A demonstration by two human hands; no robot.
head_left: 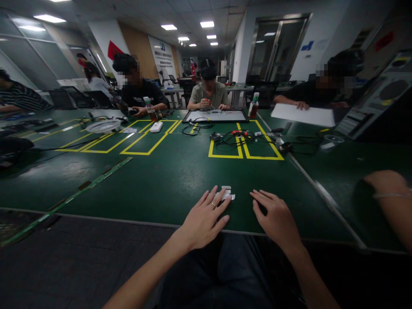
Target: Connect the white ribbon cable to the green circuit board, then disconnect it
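Observation:
My left hand (203, 219) lies palm down near the front edge of the green table (154, 189), fingers spread. Its fingertips rest over a few small white pieces (229, 197) that look like paper or stickers; the fingers partly cover them. To the right of these, my right hand (276, 216) is lowered to the tabletop with its fingers stretched out and close together. Nothing shows in its grasp, and a gap separates it from the white pieces. A ring is on one finger of my left hand.
A long, narrow green circuit board (93, 182) sticks out past the table edge at left. Beyond are yellow tape outlines (225, 156), black cables (196, 124), a red-handled tool (240, 133) and a computer case (380, 96). Another person's arm (391, 201) rests at right; several people sit around.

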